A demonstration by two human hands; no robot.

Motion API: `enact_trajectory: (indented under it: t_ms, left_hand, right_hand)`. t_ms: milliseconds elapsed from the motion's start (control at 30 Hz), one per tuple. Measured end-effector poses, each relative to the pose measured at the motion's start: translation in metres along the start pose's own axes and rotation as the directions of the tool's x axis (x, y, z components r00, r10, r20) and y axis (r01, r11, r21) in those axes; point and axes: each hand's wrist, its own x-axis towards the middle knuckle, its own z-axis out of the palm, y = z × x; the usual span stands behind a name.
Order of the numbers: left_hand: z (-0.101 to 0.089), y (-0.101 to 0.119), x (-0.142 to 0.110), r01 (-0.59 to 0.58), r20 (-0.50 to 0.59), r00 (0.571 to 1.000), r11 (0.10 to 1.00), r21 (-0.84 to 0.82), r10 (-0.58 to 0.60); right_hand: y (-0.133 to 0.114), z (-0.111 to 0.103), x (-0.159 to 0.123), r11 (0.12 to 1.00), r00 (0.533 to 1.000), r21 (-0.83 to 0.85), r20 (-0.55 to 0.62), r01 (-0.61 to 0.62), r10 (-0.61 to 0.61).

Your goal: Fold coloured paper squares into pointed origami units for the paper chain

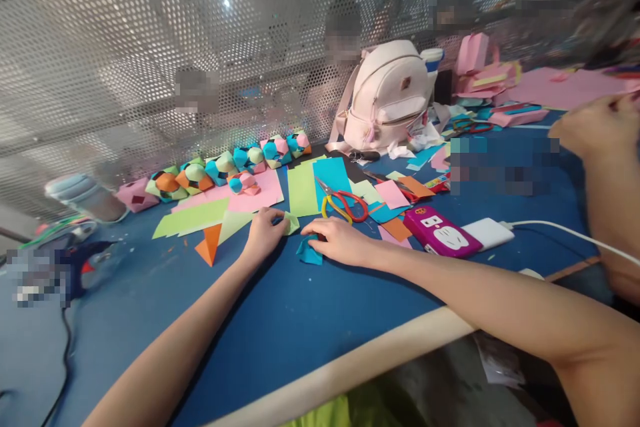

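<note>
My left hand (265,230) is closed, its fingertips pinching a small light-green piece of folded paper (291,223). Just to the right, my right hand (340,240) has its fingers curled over a blue piece of folded paper (310,253) low over the table. The two papers are close together but apart. An orange folded paper (210,245) stands left of my left hand, beside pale green sheets (193,217). Scissors with red and yellow handles (345,205) lie beyond my right hand. Behind them is a row of multicoloured folded-paper balls (220,167).
A cream backpack (393,97) leans against the perforated metal screen (150,60). Right of my hands lie a purple power bank (440,232) and a white charger with a cable (493,235). A tumbler (83,197) is at left; another person's hand (597,123) is at right.
</note>
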Motion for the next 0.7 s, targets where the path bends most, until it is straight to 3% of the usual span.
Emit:
enact_trajectory:
  t_ms: [133, 333, 433, 700]
  left_hand:
    - [-0.006, 0.005, -0.009, 0.044, 0.000, 0.999, 0.986, -0.158, -0.045]
    - [-0.021, 0.021, -0.028, 0.117, 0.020, 0.993, 0.939, -0.323, -0.117]
    - [-0.027, 0.034, -0.044, 0.149, 0.067, 0.989, 0.903, -0.404, -0.133]
    - [-0.036, 0.058, -0.086, 0.180, 0.165, 0.980, 0.862, -0.474, -0.114]
  right_hand:
    - [-0.004, -0.004, -0.003, 1.000, 1.000, -0.010, 0.025, -0.002, 0.003]
    - [-0.016, -0.014, -0.002, 0.987, 0.980, 0.143, -0.173, -0.070, 0.095]
    - [-0.022, -0.011, 0.000, 0.967, 0.973, 0.240, -0.189, -0.085, 0.133]
    - [-0.041, -0.001, -0.009, 0.958, 0.975, 0.281, -0.221, 0.056, 0.008]
